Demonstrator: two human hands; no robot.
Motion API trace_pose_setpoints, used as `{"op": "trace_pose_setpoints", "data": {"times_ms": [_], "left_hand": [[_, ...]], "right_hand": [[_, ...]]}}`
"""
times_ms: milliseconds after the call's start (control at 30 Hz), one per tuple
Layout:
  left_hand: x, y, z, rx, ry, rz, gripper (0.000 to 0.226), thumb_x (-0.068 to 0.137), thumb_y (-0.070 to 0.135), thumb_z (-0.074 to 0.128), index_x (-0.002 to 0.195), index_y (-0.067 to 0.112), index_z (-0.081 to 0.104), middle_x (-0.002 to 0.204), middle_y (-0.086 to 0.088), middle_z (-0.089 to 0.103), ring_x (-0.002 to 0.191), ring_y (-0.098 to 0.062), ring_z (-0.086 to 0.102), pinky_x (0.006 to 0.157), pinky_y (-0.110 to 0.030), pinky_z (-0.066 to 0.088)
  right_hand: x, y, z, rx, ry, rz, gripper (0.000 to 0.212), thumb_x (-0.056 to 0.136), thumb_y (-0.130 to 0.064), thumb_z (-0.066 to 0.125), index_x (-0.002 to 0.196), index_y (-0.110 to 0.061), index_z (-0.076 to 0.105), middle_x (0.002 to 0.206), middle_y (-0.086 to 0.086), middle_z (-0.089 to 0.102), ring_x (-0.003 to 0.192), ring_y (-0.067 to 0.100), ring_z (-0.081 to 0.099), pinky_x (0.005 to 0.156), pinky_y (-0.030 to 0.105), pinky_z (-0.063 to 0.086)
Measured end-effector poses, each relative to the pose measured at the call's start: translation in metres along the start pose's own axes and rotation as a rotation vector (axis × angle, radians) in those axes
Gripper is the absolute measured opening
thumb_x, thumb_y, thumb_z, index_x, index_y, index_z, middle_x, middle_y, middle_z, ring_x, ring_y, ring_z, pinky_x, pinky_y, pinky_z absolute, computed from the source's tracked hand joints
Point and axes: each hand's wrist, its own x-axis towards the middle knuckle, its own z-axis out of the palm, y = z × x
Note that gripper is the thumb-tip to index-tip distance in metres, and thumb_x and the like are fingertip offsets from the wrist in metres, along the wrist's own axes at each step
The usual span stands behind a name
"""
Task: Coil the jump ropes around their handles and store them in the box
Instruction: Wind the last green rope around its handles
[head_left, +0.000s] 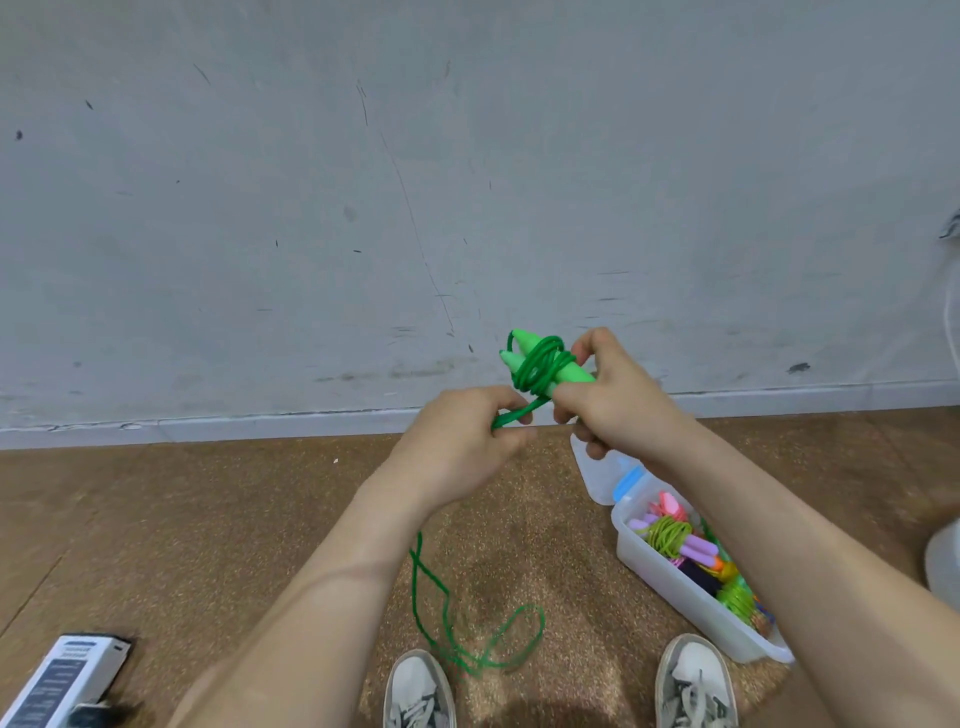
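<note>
Green jump rope (543, 366) part-coiled round its paired handles, held above and left of the box (670, 579), your right hand (615, 402) curled round the handle ends, your left hand (462, 441) pinching the cord, slack trailing on the floor (208, 519) left of the box, other coiled ropes (670, 535) inside it

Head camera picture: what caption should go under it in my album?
Right hand holds the green handles, half wrapped; left hand pinches the loose rope, box nearby.

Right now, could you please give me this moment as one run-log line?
step: coiling green rope | right hand: grips handles | left hand: pinches rope | slack: on floor | box: open, stored ropes inside
</note>
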Motion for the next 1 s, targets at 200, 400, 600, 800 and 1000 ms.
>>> {"op": "trace_pose_setpoints", "data": {"times_ms": [200,400,600,800,1000], "left_hand": [[0.0,0.01,-0.003,0.29,0.193,0.226,0.017,0.09,0.033,0.058,0.098,0.022,0.068,0.092,0.002,0.063,0.09,-0.022,0.059,0.073,-0.037,0.046],[-0.001,0.014,0.002,-0.199,0.114,-0.004,0.006,0.087,0.027,0.066,0.087,0.021,0.064,0.062,0.003,0.065,0.055,-0.013,0.061,0.057,-0.027,0.048],[-0.001,0.01,-0.003,-0.511,-0.078,-0.167,0.025,0.077,0.002,0.067,0.091,0.022,0.062,0.061,-0.009,0.062,0.054,-0.019,0.052,0.058,-0.032,0.041],[-0.003,0.0,-0.011,-0.158,-0.007,-0.019,0.015,0.072,0.016,0.08,0.076,0.028,0.072,0.07,0.013,0.067,0.06,0.003,0.056,0.062,-0.013,0.042],[-0.003,-0.01,-0.018,-0.259,0.01,0.059,0.008,0.075,0.017,0.078,0.08,0.022,0.076,0.078,0.007,0.072,0.077,-0.005,0.061,0.073,-0.019,0.044]], "right_hand": [[0.006,0.005,-0.002,-0.295,0.001,0.023,0.028,0.085,-0.012,0.054,0.101,-0.014,0.032,0.078,0.01,0.051,0.048,0.023,0.047,0.04,0.029,0.043],[0.007,0.013,0.006,-0.652,0.081,-0.113,0.033,0.082,-0.014,0.056,0.098,-0.017,0.028,0.084,0.01,0.05,0.069,0.033,0.053,0.056,0.033,0.034],[0.002,0.016,0.033,-1.018,0.005,-0.085,0.035,0.086,-0.021,0.058,0.108,-0.02,0.031,0.096,0.007,0.045,0.088,0.033,0.056,0.066,0.035,0.036],[-0.004,0.014,0.027,-1.128,-0.179,-0.249,0.029,0.084,-0.01,0.055,0.103,-0.018,0.035,0.094,0.007,0.054,0.088,0.032,0.055,0.063,0.034,0.035],[-0.002,0.013,0.018,-1.023,-0.262,-0.324,0.03,0.079,-0.01,0.057,0.089,-0.024,0.033,0.078,0.0,0.042,0.078,0.027,0.048,0.063,0.035,0.042]]}}
